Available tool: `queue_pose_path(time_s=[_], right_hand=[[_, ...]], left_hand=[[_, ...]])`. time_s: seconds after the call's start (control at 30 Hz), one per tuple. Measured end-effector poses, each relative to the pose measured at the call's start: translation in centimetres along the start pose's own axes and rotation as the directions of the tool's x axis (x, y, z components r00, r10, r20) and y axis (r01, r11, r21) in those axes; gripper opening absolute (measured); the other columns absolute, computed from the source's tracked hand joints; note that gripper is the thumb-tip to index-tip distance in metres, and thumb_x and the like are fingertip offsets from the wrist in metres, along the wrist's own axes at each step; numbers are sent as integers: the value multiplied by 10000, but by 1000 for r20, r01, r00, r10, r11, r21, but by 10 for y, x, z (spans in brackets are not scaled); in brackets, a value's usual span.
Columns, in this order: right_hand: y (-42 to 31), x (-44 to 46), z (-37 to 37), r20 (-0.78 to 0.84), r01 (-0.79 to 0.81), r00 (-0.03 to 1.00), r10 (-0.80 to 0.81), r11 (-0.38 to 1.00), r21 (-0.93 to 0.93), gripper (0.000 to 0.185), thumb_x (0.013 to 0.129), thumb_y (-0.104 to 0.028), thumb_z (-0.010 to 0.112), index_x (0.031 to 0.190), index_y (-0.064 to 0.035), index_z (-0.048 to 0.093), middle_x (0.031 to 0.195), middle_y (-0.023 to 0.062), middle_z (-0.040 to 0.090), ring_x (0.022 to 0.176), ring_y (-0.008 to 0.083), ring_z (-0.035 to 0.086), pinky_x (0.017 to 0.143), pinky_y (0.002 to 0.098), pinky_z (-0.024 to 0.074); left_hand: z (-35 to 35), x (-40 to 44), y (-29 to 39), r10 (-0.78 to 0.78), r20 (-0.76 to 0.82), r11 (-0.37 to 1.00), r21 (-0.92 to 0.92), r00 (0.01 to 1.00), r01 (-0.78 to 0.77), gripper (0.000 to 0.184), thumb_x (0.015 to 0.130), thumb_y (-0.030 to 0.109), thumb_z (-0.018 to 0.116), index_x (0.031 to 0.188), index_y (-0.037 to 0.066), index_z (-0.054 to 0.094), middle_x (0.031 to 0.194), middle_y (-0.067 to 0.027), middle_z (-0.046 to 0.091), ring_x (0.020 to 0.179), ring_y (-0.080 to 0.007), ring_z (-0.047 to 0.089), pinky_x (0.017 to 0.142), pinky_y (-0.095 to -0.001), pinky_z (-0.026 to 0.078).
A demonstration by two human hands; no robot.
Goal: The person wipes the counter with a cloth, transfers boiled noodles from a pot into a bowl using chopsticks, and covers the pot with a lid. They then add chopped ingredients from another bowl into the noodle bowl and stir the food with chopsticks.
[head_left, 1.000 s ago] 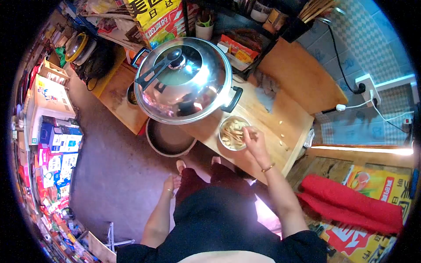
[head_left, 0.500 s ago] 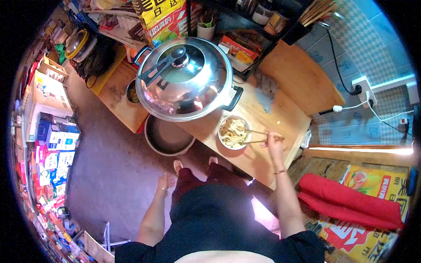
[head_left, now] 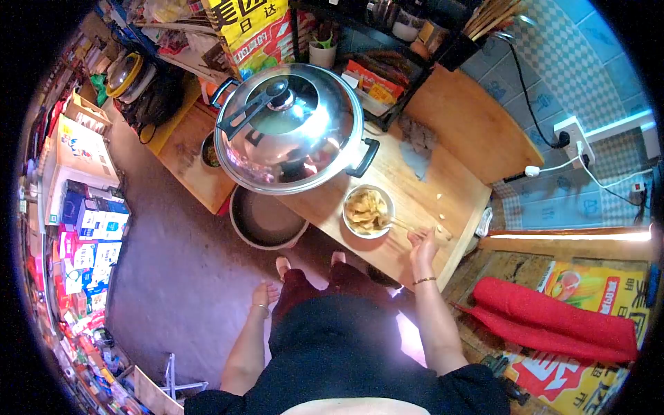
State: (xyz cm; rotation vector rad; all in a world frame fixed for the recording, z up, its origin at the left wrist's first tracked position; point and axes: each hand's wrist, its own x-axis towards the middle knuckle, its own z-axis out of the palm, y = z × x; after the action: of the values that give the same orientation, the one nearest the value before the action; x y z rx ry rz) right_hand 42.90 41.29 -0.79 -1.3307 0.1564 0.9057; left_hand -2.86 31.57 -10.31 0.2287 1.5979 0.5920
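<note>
white bowl (head_left: 392, 205) sits near the bench (head_left: 453, 200) edge, probably for reach; right hand (head_left: 422, 249) has its grip clamped on chopsticks (head_left: 403, 225) dipping in; left hand (head_left: 265, 295) hangs empty, fingers apart.

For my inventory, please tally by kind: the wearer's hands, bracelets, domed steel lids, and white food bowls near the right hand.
Left hand and right hand: 2
Bracelets: 2
Domed steel lid: 1
White food bowl: 1
Total: 6
</note>
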Motion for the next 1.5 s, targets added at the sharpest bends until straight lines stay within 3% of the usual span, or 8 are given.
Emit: queue_pose_path(time_s=[0.2,0.37,0.53,0.57,0.83,1.27,1.33,1.5], right_hand=[[-3,-30,48,681,580,718,-142,664,-472,239,865,-173,463,885,48,553,715,108,576,569,161,576,513,259,509],[-64,-69,79,647,601,747,-154,574,-557,166,830,-116,505,841,16,605,673,64,597,534,114,564,507,235,478],[-36,-56,73,935,915,334,-122,282,-290,178,836,-141,502,849,4,604,699,40,593,576,124,556,530,244,471],[-48,-55,70,790,668,609,-64,579,-468,195,840,-152,501,835,16,598,678,55,585,543,121,548,511,234,472],[-48,-37,54,510,452,849,-135,686,-570,264,858,-181,475,809,67,551,654,122,575,526,167,586,479,251,519],[-39,-33,62,653,609,730,-199,622,-492,241,870,-168,451,837,51,547,686,105,574,560,144,585,515,236,500],[-29,-47,68,852,806,499,-156,446,-390,212,860,-148,469,819,38,561,678,89,574,583,132,585,502,230,489],[-91,-36,65,704,618,708,-51,528,-583,285,880,-211,428,867,40,563,629,78,546,498,123,539,460,226,477]], left_hand=[[-2,12,-12,-32,22,999,-3,999,32,398,828,339,401,1038,7,467,836,-138,558,646,-214,568,566,-317,495],[-1,14,0,-21,37,999,50,999,19,433,865,394,361,1027,10,477,814,-120,569,634,-206,569,559,-307,496],[-3,9,2,75,8,997,-2,997,-75,457,868,423,355,1007,8,487,830,-126,575,630,-202,572,551,-304,498],[-6,12,-1,72,10,997,-3,997,-72,457,868,423,355,1007,8,487,830,-126,575,630,-202,572,551,-304,498],[-22,15,-21,6,-9,991,135,1000,-4,403,851,369,382,1004,12,491,819,-143,578,631,-222,581,546,-312,502],[-3,9,-8,35,36,998,50,999,-37,434,857,399,394,1029,10,479,857,-134,563,675,-206,579,575,-301,501],[-3,9,-9,25,31,998,62,999,-27,418,858,382,403,1041,14,476,849,-131,566,662,-202,579,567,-294,501],[-7,1,-10,63,16,998,14,998,-63,388,854,365,416,1019,20,482,825,-128,569,633,-199,576,552,-291,499]])
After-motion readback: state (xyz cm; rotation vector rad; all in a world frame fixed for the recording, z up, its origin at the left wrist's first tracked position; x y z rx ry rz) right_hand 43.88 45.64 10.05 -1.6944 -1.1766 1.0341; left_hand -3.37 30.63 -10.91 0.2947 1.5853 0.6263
